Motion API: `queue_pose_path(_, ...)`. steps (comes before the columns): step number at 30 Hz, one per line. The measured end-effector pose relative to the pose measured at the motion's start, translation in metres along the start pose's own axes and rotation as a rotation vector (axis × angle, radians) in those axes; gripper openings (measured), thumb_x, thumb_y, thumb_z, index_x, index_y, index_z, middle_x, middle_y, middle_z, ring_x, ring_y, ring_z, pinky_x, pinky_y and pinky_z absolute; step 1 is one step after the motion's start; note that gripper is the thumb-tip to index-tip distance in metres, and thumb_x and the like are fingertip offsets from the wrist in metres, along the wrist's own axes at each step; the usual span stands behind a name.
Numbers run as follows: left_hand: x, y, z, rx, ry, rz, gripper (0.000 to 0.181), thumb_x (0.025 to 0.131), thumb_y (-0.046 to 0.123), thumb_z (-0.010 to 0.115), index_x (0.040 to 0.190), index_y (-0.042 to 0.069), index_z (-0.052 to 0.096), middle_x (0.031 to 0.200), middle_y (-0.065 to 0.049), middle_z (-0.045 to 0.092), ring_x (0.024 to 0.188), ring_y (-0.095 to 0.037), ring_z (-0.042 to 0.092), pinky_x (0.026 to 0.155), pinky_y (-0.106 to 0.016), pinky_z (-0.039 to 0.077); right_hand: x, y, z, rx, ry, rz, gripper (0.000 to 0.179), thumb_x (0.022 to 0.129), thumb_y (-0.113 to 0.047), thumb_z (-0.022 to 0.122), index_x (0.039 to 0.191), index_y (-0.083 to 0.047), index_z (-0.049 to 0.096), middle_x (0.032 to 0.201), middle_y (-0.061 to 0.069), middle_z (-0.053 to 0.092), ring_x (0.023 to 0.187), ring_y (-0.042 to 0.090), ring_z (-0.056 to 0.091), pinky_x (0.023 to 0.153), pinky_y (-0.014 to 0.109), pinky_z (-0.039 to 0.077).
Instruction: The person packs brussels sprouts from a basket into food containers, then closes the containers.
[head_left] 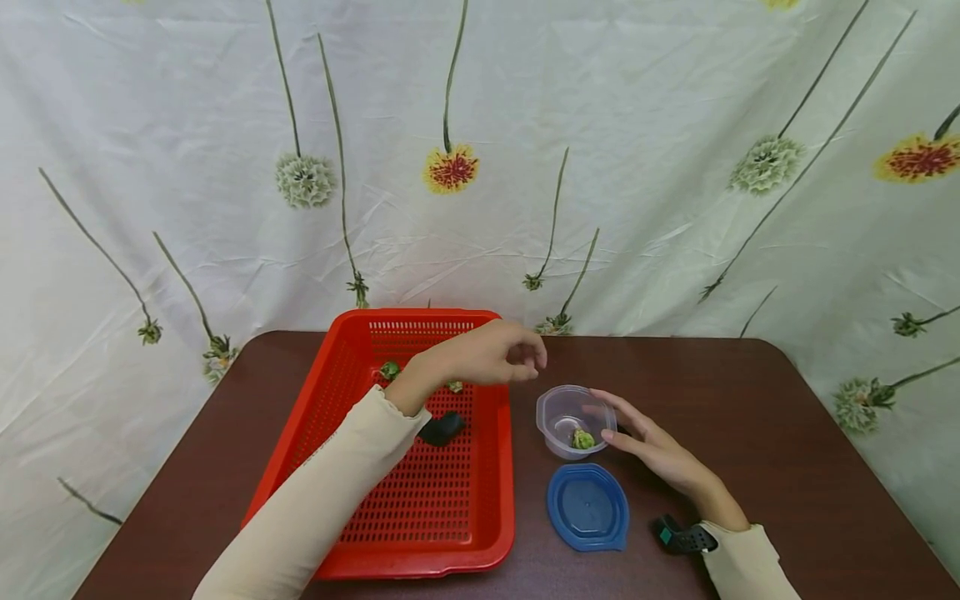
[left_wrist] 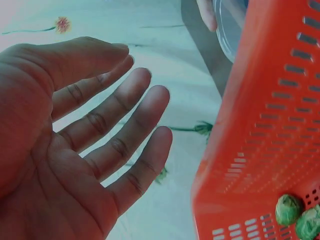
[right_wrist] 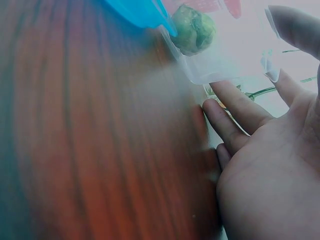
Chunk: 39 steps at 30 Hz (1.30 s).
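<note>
My left hand (head_left: 495,354) hovers over the right rim of a red perforated basket (head_left: 504,467). Its fingers are loosely bent and nothing lies in its palm, as the left wrist view also shows. Inside the basket are Brussels sprouts (left_wrist: 289,209), partly hidden by my left arm in the head view. My right hand (head_left: 667,454) holds a clear plastic container (head_left: 558,408) at its right side, thumb and fingers around the wall. One Brussels sprout (head_left: 582,439) sits at the container's bottom; the right wrist view shows this sprout (right_wrist: 193,31) through the plastic.
A blue lid (head_left: 588,507) lies on the dark brown table (head_left: 712,367), just in front of the container. Behind the table hangs a white cloth (head_left: 637,167) with printed flowers. A black band (head_left: 682,535) is strapped round my right wrist.
</note>
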<state>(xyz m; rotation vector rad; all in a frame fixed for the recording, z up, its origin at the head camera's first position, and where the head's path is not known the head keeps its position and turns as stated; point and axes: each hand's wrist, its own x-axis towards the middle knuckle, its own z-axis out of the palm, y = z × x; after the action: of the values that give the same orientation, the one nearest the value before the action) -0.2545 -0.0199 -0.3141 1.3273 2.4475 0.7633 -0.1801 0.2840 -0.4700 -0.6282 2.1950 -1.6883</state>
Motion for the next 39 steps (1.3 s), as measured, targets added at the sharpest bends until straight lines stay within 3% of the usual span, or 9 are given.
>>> queue_pose_path(7, -0.015, -0.011, -0.007, -0.031, 0.052, -0.033, 0.009, 0.095, 0.012, 0.066, 0.104, 0.013, 0.069, 0.099, 0.002, 0.068, 0.097, -0.014, 0.062, 0.088, -0.033, 0.052, 0.001, -0.002, 0.001, -0.002, 0.003, 0.009, 0.059, 0.106, -0.015, 0.048, 0.159, -0.025, 0.026, 0.158, 0.016, 0.037, 0.147, 0.04, 0.027, 0.098, 0.027, 0.048)
queue_pose_path(19, -0.033, -0.04, -0.017, -0.108, 0.086, -0.146, 0.015, 0.096, 0.013, 0.065, 0.11, 0.008, 0.07, 0.1, -0.001, 0.068, 0.094, -0.017, 0.061, 0.086, -0.032, 0.053, -0.001, 0.0, 0.001, -0.001, 0.005, 0.006, 0.059, 0.106, -0.015, 0.048, 0.159, -0.025, 0.025, 0.159, 0.015, 0.037, 0.147, 0.039, 0.026, 0.099, 0.026, 0.047)
queue_pose_path(30, -0.041, -0.074, -0.013, -0.133, 0.093, -0.255, 0.018, 0.096, 0.009, 0.064, 0.112, 0.002, 0.069, 0.1, -0.006, 0.067, 0.09, -0.022, 0.06, 0.08, -0.032, 0.052, 0.0, 0.0, 0.002, 0.003, 0.008, 0.007, 0.059, 0.106, -0.015, 0.048, 0.16, -0.025, 0.025, 0.158, 0.016, 0.038, 0.147, 0.04, 0.025, 0.099, 0.025, 0.047)
queue_pose_path(39, -0.041, -0.088, -0.008, -0.148, 0.084, -0.302, 0.02, 0.096, 0.003, 0.061, 0.113, 0.001, 0.069, 0.107, -0.01, 0.067, 0.095, -0.023, 0.061, 0.082, -0.032, 0.052, 0.0, 0.001, 0.0, 0.001, 0.005, 0.009, 0.059, 0.106, -0.015, 0.048, 0.159, -0.025, 0.025, 0.158, 0.015, 0.037, 0.148, 0.04, 0.025, 0.099, 0.026, 0.047)
